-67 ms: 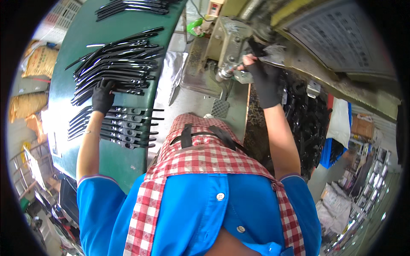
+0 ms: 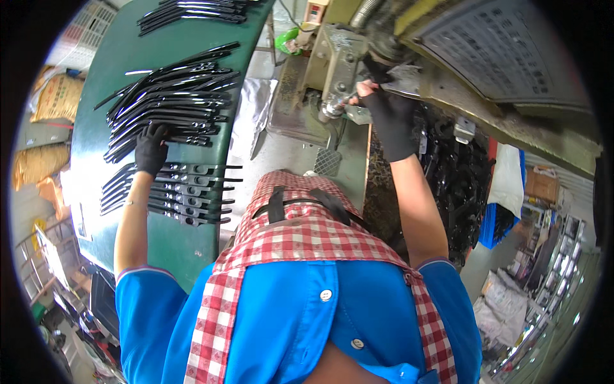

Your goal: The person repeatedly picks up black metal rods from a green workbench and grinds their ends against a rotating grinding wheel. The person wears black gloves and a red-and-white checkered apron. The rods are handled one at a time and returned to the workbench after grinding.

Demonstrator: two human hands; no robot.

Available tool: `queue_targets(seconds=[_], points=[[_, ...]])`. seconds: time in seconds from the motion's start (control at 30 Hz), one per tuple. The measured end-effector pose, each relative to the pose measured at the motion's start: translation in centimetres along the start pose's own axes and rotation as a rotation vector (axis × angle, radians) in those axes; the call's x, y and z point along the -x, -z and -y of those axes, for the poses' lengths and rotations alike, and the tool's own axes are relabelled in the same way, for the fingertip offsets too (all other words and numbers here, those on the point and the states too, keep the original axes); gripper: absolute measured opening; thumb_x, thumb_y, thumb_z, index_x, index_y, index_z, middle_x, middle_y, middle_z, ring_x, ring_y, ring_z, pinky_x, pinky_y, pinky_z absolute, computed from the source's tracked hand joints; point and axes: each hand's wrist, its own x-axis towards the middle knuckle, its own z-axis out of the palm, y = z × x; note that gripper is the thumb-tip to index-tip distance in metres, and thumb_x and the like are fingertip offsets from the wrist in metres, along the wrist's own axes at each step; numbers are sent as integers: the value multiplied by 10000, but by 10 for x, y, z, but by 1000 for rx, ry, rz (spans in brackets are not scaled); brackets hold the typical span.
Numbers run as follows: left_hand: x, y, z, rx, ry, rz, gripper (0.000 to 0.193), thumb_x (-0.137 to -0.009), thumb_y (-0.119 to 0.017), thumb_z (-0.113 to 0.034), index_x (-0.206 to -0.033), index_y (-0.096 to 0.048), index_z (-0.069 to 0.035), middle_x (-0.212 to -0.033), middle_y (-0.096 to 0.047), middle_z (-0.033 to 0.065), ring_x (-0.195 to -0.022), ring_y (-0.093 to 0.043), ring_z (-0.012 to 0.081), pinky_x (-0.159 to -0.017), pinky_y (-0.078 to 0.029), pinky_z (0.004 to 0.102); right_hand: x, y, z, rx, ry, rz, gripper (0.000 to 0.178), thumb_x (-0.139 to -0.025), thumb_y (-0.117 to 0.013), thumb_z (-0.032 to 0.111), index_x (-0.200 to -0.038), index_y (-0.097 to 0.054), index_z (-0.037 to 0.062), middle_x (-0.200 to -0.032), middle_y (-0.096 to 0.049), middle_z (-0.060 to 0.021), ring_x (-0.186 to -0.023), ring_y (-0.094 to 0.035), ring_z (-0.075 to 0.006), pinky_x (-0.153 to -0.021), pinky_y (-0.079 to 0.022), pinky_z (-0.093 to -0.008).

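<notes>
My left hand (image 2: 151, 149), in a dark glove, lies at the near edge of a pile of glossy black bent metal bars (image 2: 167, 102). Its fingers curl over the end bar, apparently gripping it. Just nearer to me is a row of black bars with holes (image 2: 192, 190), set side by side. My right hand (image 2: 388, 118), in a dark glove with bare fingertips, reaches to the machine's metal tooling (image 2: 332, 105). Those fingers are pinched together beside the tooling; whatever they hold is hidden. A dark part (image 2: 377, 69) of the machine is just beyond them.
The green table (image 2: 198, 253) runs along my left, with another bar bundle (image 2: 192, 16) at its far end. A machine body with a sign plate (image 2: 505, 54) overhangs the right. Black parts (image 2: 451, 185) are heaped beside my right forearm. A foot pedal (image 2: 327, 162) lies below.
The whole view has shifted slightly. Both hands keep nearly the same places, the left at the bars and the right at the tooling.
</notes>
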Motion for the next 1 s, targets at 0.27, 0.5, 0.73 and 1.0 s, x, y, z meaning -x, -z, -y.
queue_targets(seconds=[0.27, 0.5, 0.73, 1.0], points=[[4, 3, 4, 1, -1, -17, 263, -799, -586, -93, -1055, -623, -143, -978, -615, 69, -990, -569, 300, -909, -426, 414, 3, 36, -11, 19, -127, -27, 170, -860, -679, 122, -947, -629, -16, -844, -662, -77, -677, -643, -149, -660, -538, -288], [-9, 34, 3, -130, -55, -126, 318, -768, -618, -75, -1060, -646, -197, -981, -602, 40, -947, -578, 274, -798, -479, 401, 62, 263, -157, 1819, -174, -496, 373, -777, -684, 361, -1012, -648, 74, -976, -680, -153, -924, -637, -362, -794, -491, -464], [-43, 67, -45, 44, -129, -77, 334, -791, -612, -62, -1106, -617, -173, -925, -608, 57, -829, -615, 281, -686, -489, 375, 70, 237, -120, 1608, -339, -343, 433, -726, -748, 364, -1003, -607, 63, -992, -652, -149, -901, -597, -374, -779, -461, -470], [-84, 100, -150, 306, -343, 38, 286, -857, -623, -186, -1141, -594, -181, -877, -657, 91, -718, -654, 289, -556, -507, 390, 67, 156, -36, 1099, 41, -210, 369, -724, -794, 174, -976, -563, 34, -966, -594, -114, -902, -575, -312, -796, -463, -379]])
